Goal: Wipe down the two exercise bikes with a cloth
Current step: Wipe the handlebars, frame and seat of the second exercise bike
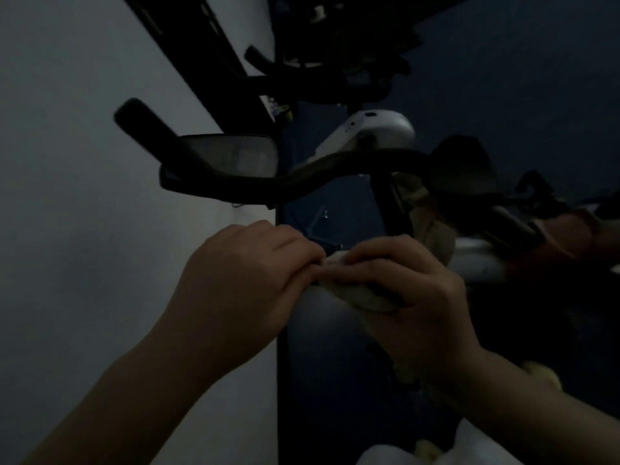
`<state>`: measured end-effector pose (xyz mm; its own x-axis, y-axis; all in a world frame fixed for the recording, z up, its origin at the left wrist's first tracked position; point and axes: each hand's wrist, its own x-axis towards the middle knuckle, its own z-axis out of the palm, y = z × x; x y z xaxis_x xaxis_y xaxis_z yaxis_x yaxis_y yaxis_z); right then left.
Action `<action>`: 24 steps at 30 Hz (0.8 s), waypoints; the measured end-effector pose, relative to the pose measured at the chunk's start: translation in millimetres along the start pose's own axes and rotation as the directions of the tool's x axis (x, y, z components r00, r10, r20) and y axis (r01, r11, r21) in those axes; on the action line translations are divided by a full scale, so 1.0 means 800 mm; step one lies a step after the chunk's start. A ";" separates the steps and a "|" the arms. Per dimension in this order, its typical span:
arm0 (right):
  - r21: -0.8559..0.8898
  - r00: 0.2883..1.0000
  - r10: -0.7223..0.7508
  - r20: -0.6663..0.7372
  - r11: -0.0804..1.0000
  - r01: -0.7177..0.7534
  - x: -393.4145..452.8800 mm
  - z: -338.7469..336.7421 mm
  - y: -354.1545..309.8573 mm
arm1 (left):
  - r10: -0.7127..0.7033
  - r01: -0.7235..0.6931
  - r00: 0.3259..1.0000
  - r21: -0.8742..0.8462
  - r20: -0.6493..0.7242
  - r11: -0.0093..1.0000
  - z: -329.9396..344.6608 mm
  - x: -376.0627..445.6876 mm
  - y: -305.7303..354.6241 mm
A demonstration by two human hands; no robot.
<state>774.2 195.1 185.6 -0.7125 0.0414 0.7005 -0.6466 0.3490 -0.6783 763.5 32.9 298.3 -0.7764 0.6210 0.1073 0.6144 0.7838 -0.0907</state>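
Head view: right hand [416, 297] grips cloth [365, 298]; left hand [248, 280] touching.

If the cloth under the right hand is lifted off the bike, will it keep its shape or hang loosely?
The cloth would probably hang floppy: it lies bunched and creased under the right hand. It is likely light, since curled fingers alone hold it. Dim light hides its texture.

Hands side by side on near bike frame [312, 330]; handlebar [335, 172] above; second bike [318, 82] behind.
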 end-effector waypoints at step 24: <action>0.912 0.228 0.971 0.067 0.032 -0.409 -0.013 -0.009 -0.013 | -0.080 0.067 0.995 -0.177 -0.063 0.982 0.063 0.062 0.053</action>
<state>790.0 198.1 186.8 -0.8086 0.2853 -0.5145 0.0217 -0.8595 -0.5106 744.2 97.0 249.4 -0.8123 0.5558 0.1768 0.5759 0.8122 0.0931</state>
